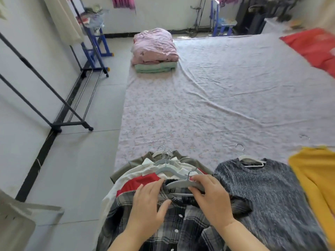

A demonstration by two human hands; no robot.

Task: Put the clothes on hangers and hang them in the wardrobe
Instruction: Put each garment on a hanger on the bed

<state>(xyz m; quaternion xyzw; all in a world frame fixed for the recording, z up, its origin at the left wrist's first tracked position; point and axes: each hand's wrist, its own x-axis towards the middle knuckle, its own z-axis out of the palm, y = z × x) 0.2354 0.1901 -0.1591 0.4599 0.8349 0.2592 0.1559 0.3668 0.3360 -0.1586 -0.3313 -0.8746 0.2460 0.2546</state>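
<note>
A black-and-white plaid shirt (183, 225) lies on top of a stack of hangered clothes at the near edge of the bed. My left hand (150, 203) rests on the shirt's left shoulder and holds its collar. My right hand (210, 194) grips a grey hanger (179, 184) at the shirt's neck. Under the shirt lie red, white and olive garments with several hanger hooks (165, 151) sticking out. To the right lies a grey knit sweater (268, 196) on a white hanger, then a yellow garment (315, 178).
A black clothes rack (59, 98) stands on the floor to the left, along the wall. Folded pink and green bedding (154, 49) sits at the bed's far left corner. A red cloth (315, 44) lies at the far right. A white chair (18, 220) is near left.
</note>
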